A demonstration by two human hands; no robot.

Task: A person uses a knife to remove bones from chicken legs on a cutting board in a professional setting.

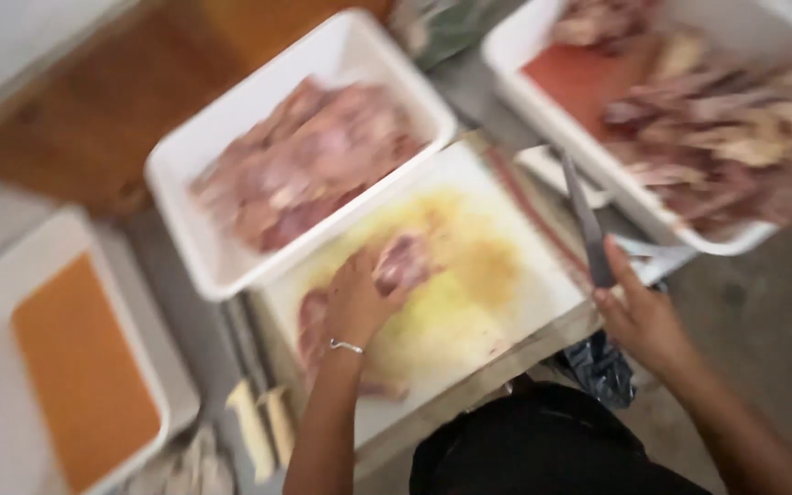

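One piece of raw meat [402, 261] lies on the white cutting board [469, 302], near the board's middle, on a yellowish smear. The left hand [357, 302] rests flat on the near side of this piece, fingers spread loosely over it; a thin bracelet [345, 346] circles the wrist. A second reddish piece [312, 325] lies on the board just left of that hand.

The right hand [639, 316] is at the board's right edge, closed around the handle of one knife [584, 220], whose blade points away from the person, off the board.

Three white trays stand around the board: one tray of pale pink meat [300, 160] touching its far left edge, one tray of darker cut strips [717, 124] beyond its right corner, and one tray with an orange bottom [75, 367] well to its left on the worktop [763, 312]. The picture is blurred, so finer detail cannot be told.
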